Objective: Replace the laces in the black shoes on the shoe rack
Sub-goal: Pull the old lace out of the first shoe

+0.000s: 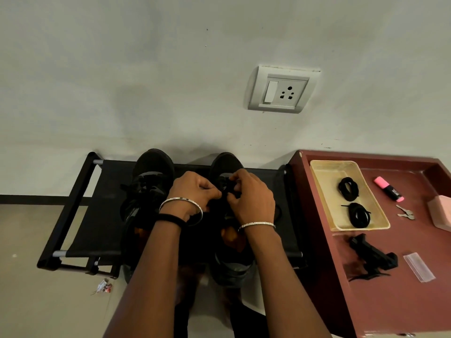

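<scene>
Two black shoes stand side by side on a black shoe rack (97, 230), toes toward the wall. The left shoe (152, 172) has its laces bunched loosely on top. Over the right shoe (225, 164), my left hand (195, 192) and my right hand (251, 195) meet, fingers curled and pinching its black lace at the eyelets. The lace itself is mostly hidden by my fingers. Two coiled black laces, one (349, 187) behind the other (358, 214), lie in a yellowish tray (324, 172) on the red table to the right.
The red table (402, 301) stands right of the rack and holds a pink highlighter (388, 188), keys (405, 213), a pink block (443, 212), a black clip-like object (373, 256) and a clear plastic sleeve (418, 267). A wall socket (280, 90) sits above. Paper litter (103, 287) lies on the floor.
</scene>
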